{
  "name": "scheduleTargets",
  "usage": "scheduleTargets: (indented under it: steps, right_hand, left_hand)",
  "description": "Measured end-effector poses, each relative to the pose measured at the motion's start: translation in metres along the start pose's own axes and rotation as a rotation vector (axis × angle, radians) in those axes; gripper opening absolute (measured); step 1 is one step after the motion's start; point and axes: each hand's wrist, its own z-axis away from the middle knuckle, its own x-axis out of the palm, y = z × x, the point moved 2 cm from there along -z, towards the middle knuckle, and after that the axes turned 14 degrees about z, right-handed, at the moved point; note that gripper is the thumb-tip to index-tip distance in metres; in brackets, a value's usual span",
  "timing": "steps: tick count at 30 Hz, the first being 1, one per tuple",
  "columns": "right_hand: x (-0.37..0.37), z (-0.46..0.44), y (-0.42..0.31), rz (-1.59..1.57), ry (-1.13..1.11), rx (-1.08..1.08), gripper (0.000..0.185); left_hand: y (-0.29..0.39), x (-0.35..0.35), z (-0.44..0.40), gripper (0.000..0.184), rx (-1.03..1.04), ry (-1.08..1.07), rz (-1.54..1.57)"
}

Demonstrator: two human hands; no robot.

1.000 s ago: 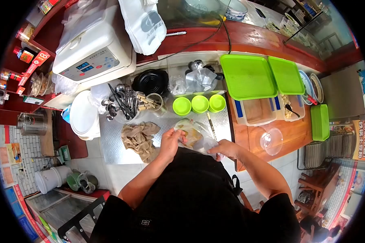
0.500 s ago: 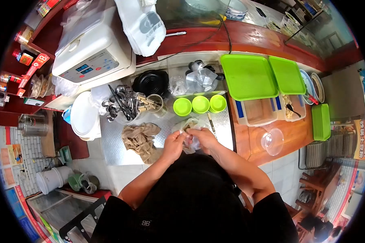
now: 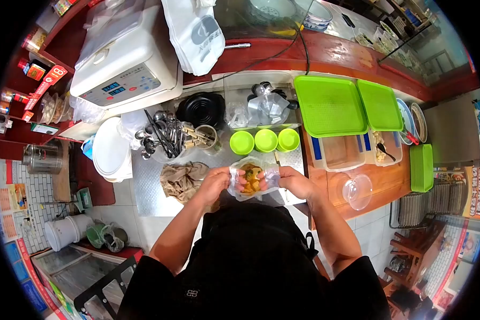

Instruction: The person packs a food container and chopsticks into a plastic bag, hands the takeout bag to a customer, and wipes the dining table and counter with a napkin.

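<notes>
A clear plastic bag [image 3: 237, 190] is spread wide between my two hands, and yellow-orange food [image 3: 252, 177] shows inside it. My left hand [image 3: 215, 184] is closed on the bag's left edge, its fingertips visible through the plastic. On the opposite edge my right hand [image 3: 297, 182] grips the film, with some fingers behind it. Just beyond the bag, three green bowls [image 3: 265, 140] stand in a row on the metal counter [image 3: 149, 184]. To the left of my left hand lies a crumpled brown cloth [image 3: 181, 180].
Left of the bowls are a container of spoons and tongs [image 3: 165, 136] and a white lidded bucket [image 3: 112, 150]. Green trays [image 3: 330, 106] rest at the right, above clear bins [image 3: 341, 153]. A round clear lid [image 3: 357, 192] lies on the wooden surface.
My hands have moved apart, drawing the bunched bag wide open. The yellow-orange food inside now shows clearly. The camera view has shifted slightly.
</notes>
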Motion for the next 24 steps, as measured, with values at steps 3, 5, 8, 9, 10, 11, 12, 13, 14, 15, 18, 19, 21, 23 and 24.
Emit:
scheduleTargets:
  steps: [3, 5, 8, 9, 10, 11, 12, 13, 14, 15, 18, 19, 21, 23, 24]
  right_hand:
    - [0.000, -0.002, 0.002, 0.099, -0.049, -0.057, 0.039]
    - [-0.002, -0.008, 0.014, 0.172, -0.011, -0.028, 0.044]
    - [0.002, -0.009, 0.018, 0.095, 0.014, -0.027, 0.046]
    - [0.003, -0.010, 0.021, 0.095, 0.014, -0.026, 0.046]
    - [0.005, -0.010, 0.024, -0.173, 0.024, -0.061, 0.047]
    - [0.006, -0.009, 0.027, -0.440, 0.032, -0.094, 0.049]
    - [0.009, -0.007, 0.024, -0.440, 0.033, -0.094, 0.049]
    - [0.011, -0.003, 0.020, -0.540, 0.029, -0.093, 0.050]
    - [0.013, -0.001, 0.018, -0.639, 0.026, -0.092, 0.050]
    - [0.014, -0.001, 0.020, -0.638, 0.026, -0.091, 0.050]
    - [0.014, -0.003, 0.029, -0.578, 0.043, -0.055, 0.049]
    - [0.014, -0.005, 0.030, -0.529, 0.078, -0.034, 0.046]
    - [0.015, -0.008, 0.034, -0.479, 0.113, -0.015, 0.044]
    - [0.016, -0.012, 0.040, -0.311, 0.159, 0.069, 0.037]
    - [0.017, -0.013, 0.041, -0.313, 0.159, 0.069, 0.037]
  left_hand:
    - [-0.002, 0.001, -0.004, 0.031, -0.053, 0.079, -0.108]
    - [-0.006, -0.001, -0.009, 0.030, -0.042, 0.107, -0.125]
    - [-0.012, -0.006, -0.012, 0.028, -0.046, 0.170, -0.039]
    - [-0.012, -0.006, -0.012, 0.028, -0.046, 0.170, -0.039]
    - [-0.012, -0.008, -0.012, 0.026, -0.032, 0.169, 0.013]
    - [-0.013, -0.009, -0.011, 0.025, -0.016, 0.168, 0.065]
    - [-0.013, -0.008, -0.010, 0.025, -0.017, 0.169, 0.065]
    - [-0.013, -0.008, -0.009, 0.025, -0.023, 0.185, 0.063]
    - [-0.013, -0.007, -0.009, 0.025, -0.029, 0.201, 0.061]
    - [-0.013, -0.007, -0.008, 0.025, -0.028, 0.201, 0.062]
    - [-0.014, -0.004, -0.008, 0.025, -0.040, 0.174, 0.048]
    - [-0.016, -0.002, -0.009, 0.026, -0.023, 0.182, 0.054]
    - [-0.015, -0.001, -0.009, 0.028, -0.006, 0.189, 0.059]
    - [-0.014, -0.001, -0.007, 0.025, -0.018, 0.163, 0.057]
    - [-0.014, -0.002, -0.007, 0.025, -0.019, 0.164, 0.055]
